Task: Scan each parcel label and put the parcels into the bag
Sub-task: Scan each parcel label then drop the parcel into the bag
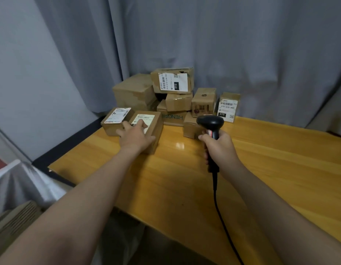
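A person's 2 bare arms reach forward over a yellow wooden table (pixel 261 169). The left hand (pixel 136 135) lies spread, palm down, on top of a small cardboard parcel (pixel 148 129) — its fingers rest on the parcel's white label (pixel 143 119), partly covering it, and are not closed around the box. This parcel is the landmark. It faces label up, its long axis running away from the person and a little to the right. A 2nd labelled parcel (pixel 115 120) touches its left side. The heap of other parcels (pixel 175 96) stands behind it and to its right. The right hand (pixel 218 145) is clenched around the handle of a black barcode scanner (pixel 210 124) — held upright to the right of the landmark parcel, clearly apart from it, cord trailing toward the person. The left hand is nearer. No bag can be told for sure; pale fabric (pixel 22 184) lies left of the parcel, below the table edge.
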### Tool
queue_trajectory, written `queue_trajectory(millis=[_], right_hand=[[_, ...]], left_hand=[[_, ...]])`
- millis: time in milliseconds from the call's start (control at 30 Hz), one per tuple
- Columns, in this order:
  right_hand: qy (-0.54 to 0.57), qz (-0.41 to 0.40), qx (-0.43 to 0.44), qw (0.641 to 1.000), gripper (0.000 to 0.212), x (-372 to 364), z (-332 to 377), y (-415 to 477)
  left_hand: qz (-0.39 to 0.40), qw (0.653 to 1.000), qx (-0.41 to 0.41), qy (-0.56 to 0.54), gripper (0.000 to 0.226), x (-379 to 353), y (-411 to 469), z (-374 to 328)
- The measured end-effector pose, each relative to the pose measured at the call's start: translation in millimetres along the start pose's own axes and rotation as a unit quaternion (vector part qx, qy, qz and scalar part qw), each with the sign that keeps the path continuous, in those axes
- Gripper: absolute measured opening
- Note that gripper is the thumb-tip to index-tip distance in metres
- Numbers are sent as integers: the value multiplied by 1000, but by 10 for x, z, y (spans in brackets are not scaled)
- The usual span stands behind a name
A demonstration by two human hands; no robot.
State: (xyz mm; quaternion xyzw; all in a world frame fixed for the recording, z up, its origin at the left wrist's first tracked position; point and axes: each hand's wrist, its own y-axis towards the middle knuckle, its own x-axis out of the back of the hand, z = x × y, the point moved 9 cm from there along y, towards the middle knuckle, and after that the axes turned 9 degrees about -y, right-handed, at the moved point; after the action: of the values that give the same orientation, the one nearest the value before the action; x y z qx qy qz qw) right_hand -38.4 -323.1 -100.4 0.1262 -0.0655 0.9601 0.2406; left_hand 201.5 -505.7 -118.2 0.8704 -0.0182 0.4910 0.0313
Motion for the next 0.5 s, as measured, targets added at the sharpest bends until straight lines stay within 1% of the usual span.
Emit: queue_trajectory(millis=[133,333,400,500], right_hand=[[2,3,-12,1000,15,48,36,-272],[8,15,-32,999,18,214,-1,-970],[9,16,-38,999,17,266,-71,-1227],[2,9,-42,999,14,308,-193,-1589]], left_hand=[[22,999,-24,-11,53,-18,-427,-71],[60,996,-64,-5,55,-10,-1399,-232],[73,995,-75,1,55,-31,-1746,-314],[73,994,-85,5,57,-54,-2216,-371]])
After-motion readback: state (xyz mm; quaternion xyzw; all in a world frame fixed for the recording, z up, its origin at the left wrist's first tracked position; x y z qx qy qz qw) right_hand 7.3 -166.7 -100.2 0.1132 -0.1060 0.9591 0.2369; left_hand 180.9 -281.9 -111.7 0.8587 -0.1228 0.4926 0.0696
